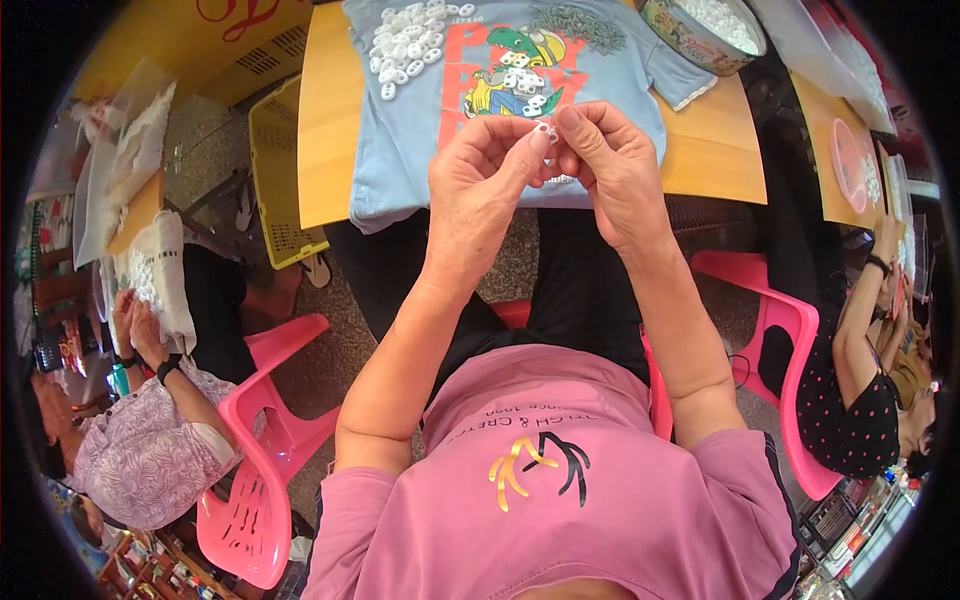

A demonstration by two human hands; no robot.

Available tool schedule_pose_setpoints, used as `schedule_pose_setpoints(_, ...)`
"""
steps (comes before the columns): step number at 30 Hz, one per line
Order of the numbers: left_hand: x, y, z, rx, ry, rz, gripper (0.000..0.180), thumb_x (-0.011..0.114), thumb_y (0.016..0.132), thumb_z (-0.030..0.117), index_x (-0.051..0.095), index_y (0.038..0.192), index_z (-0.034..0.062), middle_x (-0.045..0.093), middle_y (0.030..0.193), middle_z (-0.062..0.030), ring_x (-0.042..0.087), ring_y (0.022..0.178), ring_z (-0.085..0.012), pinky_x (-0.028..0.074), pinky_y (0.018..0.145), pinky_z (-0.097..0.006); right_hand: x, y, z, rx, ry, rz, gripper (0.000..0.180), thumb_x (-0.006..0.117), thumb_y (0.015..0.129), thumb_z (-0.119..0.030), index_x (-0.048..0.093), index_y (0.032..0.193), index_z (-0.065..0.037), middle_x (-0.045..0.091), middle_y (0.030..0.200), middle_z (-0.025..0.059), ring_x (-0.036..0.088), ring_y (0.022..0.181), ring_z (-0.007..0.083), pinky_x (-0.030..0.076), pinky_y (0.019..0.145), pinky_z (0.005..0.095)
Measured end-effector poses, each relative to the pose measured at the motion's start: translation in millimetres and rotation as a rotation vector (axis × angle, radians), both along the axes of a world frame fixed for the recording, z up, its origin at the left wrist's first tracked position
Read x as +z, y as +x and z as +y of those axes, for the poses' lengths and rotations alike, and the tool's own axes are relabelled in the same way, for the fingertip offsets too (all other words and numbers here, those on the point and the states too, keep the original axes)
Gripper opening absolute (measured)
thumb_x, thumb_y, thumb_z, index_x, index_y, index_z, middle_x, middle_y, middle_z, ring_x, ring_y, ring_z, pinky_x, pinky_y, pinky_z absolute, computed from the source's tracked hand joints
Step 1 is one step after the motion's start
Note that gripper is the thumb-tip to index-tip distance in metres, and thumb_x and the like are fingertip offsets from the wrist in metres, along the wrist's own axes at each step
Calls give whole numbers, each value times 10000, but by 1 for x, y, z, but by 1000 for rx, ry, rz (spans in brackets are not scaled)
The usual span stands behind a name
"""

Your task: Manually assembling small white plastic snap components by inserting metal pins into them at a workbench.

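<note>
Both hands meet just in front of the blue shirt [500, 110]: the left hand [480, 185] and right hand [610, 170] pinch one small white ring [545, 130] between fingertips. Beyond, on the shirt, lie the white ring pile [410, 40] and grey pin heap [580, 25], spread across the wooden table [720, 140].

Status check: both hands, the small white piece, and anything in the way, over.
Left hand and right hand pinch one small white piece together. Held above blue shirt on table. Nothing blocking.

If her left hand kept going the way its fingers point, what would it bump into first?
Almost at once, the right hand: the left hand points toward it, both pinching one small white piece. Depth is hard to judge.
</note>
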State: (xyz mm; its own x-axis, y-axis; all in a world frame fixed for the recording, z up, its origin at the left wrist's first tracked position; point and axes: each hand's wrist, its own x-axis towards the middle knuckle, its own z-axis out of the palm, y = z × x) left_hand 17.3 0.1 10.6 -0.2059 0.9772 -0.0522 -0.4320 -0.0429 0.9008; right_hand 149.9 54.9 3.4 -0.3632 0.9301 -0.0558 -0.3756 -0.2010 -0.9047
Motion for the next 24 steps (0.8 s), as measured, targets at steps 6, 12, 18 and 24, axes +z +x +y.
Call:
schedule_pose_setpoints(6, 1, 0, -1, 1, 29, 23, 166, 657, 913, 101, 612, 1003, -31, 662, 872, -63, 622, 767, -95, 503, 687, -231, 4, 3, 2, 66, 28, -1, 178, 645, 933, -214, 640, 950, -37, 615, 796, -12, 514, 658, 46, 431, 607, 189)
schedule_pose_setpoints(12, 2, -1, 0, 4, 26, 42, 167, 658, 914, 108, 608, 993, -30, 663, 864, -59, 630, 771, -98, 502, 684, -228, 3, 4, 4, 88, 55, -53, 189, 627, 945, -222, 634, 968, -34, 610, 797, -12, 512, 659, 49, 434, 614, 197)
schedule_pose_setpoints(18, 2, -1, -1, 5, 25, 64, 169, 659, 913, 112, 608, 991, -28, 663, 859, -58, 632, 756, -97, 501, 675, -227, 4, 5, 4, 94, 99, -91, 193, 618, 952, -221, 631, 973, -29, 615, 807, -5, 516, 665, 49, 436, 618, 196)
schedule_pose_setpoints(24, 1, -2, -1, 3, 28, 85, 172, 660, 913, 118, 609, 992, -26, 661, 856, -55, 631, 744, -97, 505, 674, -227, 4, 4, 3, 96, 116, -114, 198, 615, 954, -219, 628, 973, -22, 616, 799, 0, 522, 656, 51, 442, 611, 193)
